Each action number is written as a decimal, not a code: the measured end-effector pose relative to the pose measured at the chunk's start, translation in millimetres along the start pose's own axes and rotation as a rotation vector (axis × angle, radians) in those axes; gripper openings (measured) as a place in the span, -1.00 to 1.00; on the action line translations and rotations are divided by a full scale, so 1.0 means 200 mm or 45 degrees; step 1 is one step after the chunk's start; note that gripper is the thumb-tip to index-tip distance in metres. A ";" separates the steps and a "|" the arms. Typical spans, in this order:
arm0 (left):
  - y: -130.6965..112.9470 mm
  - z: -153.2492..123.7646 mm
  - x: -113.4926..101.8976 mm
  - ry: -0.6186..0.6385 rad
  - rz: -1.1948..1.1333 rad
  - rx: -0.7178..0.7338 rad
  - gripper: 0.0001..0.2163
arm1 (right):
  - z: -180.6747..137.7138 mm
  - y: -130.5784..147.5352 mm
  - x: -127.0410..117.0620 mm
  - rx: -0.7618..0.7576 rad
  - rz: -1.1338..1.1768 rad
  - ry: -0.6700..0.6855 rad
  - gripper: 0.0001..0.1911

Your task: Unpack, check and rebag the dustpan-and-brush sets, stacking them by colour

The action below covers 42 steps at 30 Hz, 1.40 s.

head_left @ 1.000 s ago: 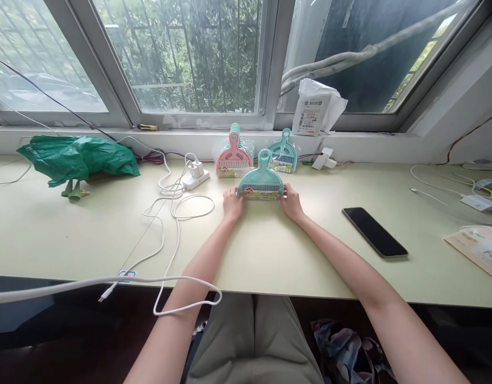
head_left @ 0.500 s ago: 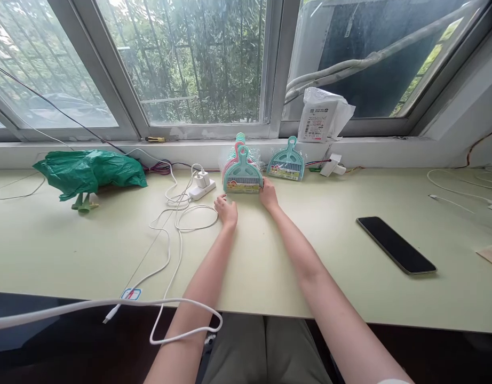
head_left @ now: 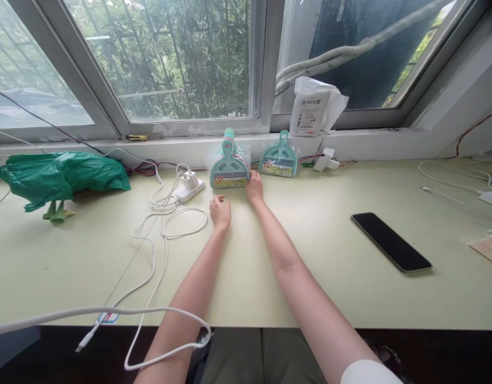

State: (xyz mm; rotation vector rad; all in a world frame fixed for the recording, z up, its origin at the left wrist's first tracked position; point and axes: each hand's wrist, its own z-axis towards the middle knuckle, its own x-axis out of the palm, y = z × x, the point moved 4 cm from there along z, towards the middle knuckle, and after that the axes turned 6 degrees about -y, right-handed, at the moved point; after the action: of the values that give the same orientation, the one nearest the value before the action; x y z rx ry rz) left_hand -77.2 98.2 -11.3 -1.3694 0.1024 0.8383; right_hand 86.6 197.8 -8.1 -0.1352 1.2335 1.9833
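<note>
A stack of mini dustpan and brush sets [head_left: 230, 166] in clear plastic stands upright against the sill, the front one mint green and others behind it. My right hand [head_left: 254, 188] is at the stack's lower right corner, its fingers closed round the edge and partly hidden by it. Just in front of the stack, my left hand [head_left: 221, 213] hovers over or rests on the table, fingers loosely bent and apart, with nothing in it. One more mint dustpan and brush set [head_left: 278, 159] leans against the sill to the right of the stack.
A white power strip [head_left: 191, 190] and tangled white cables [head_left: 153, 250] lie left of my hands. Farther left is a green plastic bag [head_left: 65, 176]. A black phone [head_left: 390, 241] lies on the right. On the sill stand a plastic-wrapped package [head_left: 312, 112] and a yellow-handled tool [head_left: 136, 137].
My left hand has drawn back slightly from the stack's lower left corner. My right hand stays at the right edge. The view has shifted, so everything sits farther left.
</note>
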 end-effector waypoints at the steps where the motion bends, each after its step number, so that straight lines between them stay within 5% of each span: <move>1: 0.00 0.00 0.00 0.005 0.005 0.002 -0.76 | 0.00 0.00 0.00 0.015 0.004 -0.002 -0.63; 14: 0.01 0.02 0.01 0.028 0.046 0.019 -0.76 | 0.03 -0.04 -0.11 -0.004 0.031 -0.210 -0.59; 22: 0.01 0.01 0.01 0.087 0.142 0.054 -0.80 | 0.16 -0.46 -0.45 0.601 0.059 -0.758 -0.42; 27: -0.01 0.00 0.00 0.120 0.180 0.111 -0.81 | 0.29 -0.66 -0.51 0.630 -0.132 -0.518 -0.27; 36: -0.01 0.02 0.03 0.226 0.198 0.148 -0.82 | 0.35 -0.73 -0.51 0.608 -0.173 -0.350 -0.80; 42: -0.03 0.01 0.05 0.254 0.180 0.193 -0.82 | 0.29 -0.72 -0.57 0.592 -0.148 -0.344 -0.79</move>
State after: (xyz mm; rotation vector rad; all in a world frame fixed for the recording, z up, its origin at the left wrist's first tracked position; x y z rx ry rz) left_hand -68.2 104.9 -10.3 -1.3098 0.4137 0.7925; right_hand 276.2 212.9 -28.2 0.2778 1.4310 1.5113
